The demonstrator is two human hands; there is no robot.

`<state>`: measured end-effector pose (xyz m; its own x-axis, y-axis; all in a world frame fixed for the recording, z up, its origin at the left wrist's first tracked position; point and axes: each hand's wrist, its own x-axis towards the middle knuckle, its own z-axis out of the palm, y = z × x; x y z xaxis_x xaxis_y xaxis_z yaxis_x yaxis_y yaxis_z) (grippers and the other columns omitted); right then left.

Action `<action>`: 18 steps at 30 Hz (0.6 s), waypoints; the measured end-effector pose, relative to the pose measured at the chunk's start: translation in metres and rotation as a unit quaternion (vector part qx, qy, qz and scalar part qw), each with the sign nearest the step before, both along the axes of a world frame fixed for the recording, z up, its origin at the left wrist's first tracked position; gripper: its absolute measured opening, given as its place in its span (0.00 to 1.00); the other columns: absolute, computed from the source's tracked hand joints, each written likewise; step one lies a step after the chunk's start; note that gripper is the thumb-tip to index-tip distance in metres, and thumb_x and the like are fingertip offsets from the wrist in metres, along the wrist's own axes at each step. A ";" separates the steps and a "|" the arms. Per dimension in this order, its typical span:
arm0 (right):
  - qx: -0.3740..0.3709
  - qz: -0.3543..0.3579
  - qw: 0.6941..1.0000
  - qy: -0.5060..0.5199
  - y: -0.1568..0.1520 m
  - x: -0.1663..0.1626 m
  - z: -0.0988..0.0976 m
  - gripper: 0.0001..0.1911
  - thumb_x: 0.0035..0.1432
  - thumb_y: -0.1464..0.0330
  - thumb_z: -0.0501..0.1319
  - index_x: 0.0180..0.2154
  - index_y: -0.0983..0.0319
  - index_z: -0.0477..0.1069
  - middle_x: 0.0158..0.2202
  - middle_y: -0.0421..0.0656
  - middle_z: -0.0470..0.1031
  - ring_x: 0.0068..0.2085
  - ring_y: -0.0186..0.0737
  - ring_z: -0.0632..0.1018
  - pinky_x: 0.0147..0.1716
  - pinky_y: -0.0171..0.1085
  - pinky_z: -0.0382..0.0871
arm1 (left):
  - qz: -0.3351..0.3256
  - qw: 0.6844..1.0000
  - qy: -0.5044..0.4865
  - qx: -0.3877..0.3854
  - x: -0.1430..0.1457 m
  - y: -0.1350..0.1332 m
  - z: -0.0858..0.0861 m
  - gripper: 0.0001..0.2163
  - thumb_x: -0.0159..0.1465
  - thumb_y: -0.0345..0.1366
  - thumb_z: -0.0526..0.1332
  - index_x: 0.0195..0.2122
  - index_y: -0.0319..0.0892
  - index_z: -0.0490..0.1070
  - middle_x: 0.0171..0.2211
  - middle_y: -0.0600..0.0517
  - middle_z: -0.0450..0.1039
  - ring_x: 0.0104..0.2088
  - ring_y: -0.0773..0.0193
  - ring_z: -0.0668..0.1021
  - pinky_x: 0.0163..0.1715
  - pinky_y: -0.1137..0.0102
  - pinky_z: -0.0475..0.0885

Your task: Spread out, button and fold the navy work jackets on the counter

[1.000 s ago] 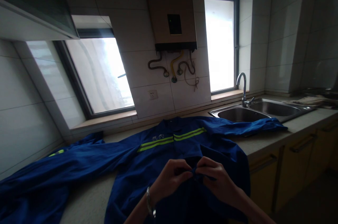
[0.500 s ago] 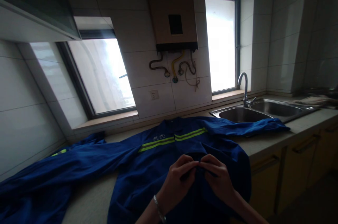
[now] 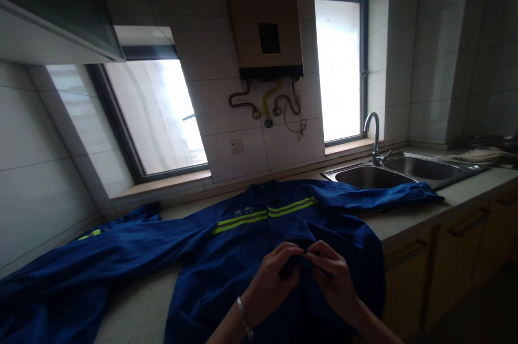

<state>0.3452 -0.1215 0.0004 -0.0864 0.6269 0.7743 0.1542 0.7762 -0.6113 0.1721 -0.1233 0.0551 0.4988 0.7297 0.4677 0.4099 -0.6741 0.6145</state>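
A blue work jacket (image 3: 226, 247) with yellow reflective stripes lies spread front-up on the kitchen counter (image 3: 133, 306), its sleeves stretched out left and right. My left hand (image 3: 272, 279), with a bracelet at the wrist, pinches the jacket's front edge at mid-chest. My right hand (image 3: 334, 276) pinches the opposite front edge, fingertips meeting the left hand's. What sits between the fingertips is too dark and small to make out.
A double steel sink (image 3: 388, 171) with a tap (image 3: 374, 136) sits at the right, the jacket's right sleeve (image 3: 388, 195) lying along its front rim. A water heater (image 3: 267, 14) hangs on the tiled wall between two windows. Cabinet fronts (image 3: 441, 257) drop below the counter edge.
Both hands have shifted slightly up the jacket front and kept their pinch on the fabric edges. The view has drifted a little to the left.
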 end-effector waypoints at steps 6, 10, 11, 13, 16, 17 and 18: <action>0.063 -0.032 0.997 -0.027 0.001 -0.004 -0.005 0.15 0.60 0.76 0.53 0.43 0.60 0.75 0.35 0.45 0.70 0.30 0.32 0.72 0.26 0.31 0.67 | 0.027 0.998 -0.015 -0.057 0.000 -0.003 0.012 0.12 0.54 0.25 0.57 0.38 0.41 0.73 0.34 0.52 0.73 0.33 0.67 0.74 0.35 0.73 0.68; 0.112 -0.085 0.988 -0.059 -0.001 0.005 0.003 0.17 0.59 0.78 0.52 0.44 0.60 0.75 0.37 0.46 0.71 0.30 0.32 0.74 0.27 0.31 0.69 | 0.084 0.992 -0.017 -0.087 -0.012 0.009 0.007 0.06 0.55 0.29 0.58 0.32 0.39 0.73 0.27 0.55 0.70 0.28 0.69 0.70 0.29 0.74 0.64; 0.116 -0.105 0.986 -0.051 -0.001 0.010 0.007 0.17 0.59 0.78 0.52 0.44 0.59 0.75 0.37 0.46 0.71 0.32 0.33 0.75 0.28 0.31 0.70 | 0.097 0.990 -0.023 -0.102 -0.016 0.013 0.006 0.05 0.56 0.30 0.58 0.31 0.38 0.72 0.26 0.55 0.69 0.27 0.69 0.69 0.28 0.75 0.63; 0.112 -0.137 0.984 -0.023 -0.001 0.019 0.018 0.16 0.59 0.77 0.53 0.42 0.59 0.76 0.38 0.47 0.72 0.35 0.35 0.76 0.32 0.32 0.72 | 0.095 0.986 -0.028 -0.135 -0.025 0.021 0.008 0.06 0.57 0.34 0.58 0.32 0.38 0.72 0.25 0.56 0.70 0.26 0.70 0.69 0.27 0.75 0.63; 0.058 -0.093 0.994 -0.016 0.001 0.035 0.034 0.11 0.57 0.73 0.57 0.39 0.60 0.77 0.36 0.46 0.73 0.34 0.36 0.76 0.31 0.33 0.72 | -0.044 0.962 0.013 -0.268 -0.036 0.022 0.020 0.13 0.55 0.41 0.64 0.37 0.39 0.75 0.31 0.54 0.75 0.30 0.68 0.73 0.31 0.75 0.66; 0.014 -0.044 0.998 -0.038 0.002 0.040 0.039 0.09 0.57 0.72 0.59 0.37 0.61 0.78 0.35 0.46 0.73 0.33 0.35 0.76 0.29 0.32 0.72 | -0.115 0.935 0.032 -0.334 -0.038 0.020 0.026 0.16 0.54 0.44 0.66 0.39 0.40 0.75 0.34 0.52 0.76 0.33 0.65 0.75 0.34 0.73 0.68; -0.038 0.019 0.996 -0.075 0.002 0.045 0.042 0.08 0.55 0.70 0.61 0.36 0.61 0.78 0.35 0.45 0.74 0.31 0.34 0.76 0.27 0.30 0.71 | -0.179 0.900 0.046 -0.395 -0.040 0.017 0.031 0.19 0.53 0.47 0.66 0.41 0.40 0.75 0.36 0.50 0.77 0.36 0.62 0.77 0.37 0.71 0.69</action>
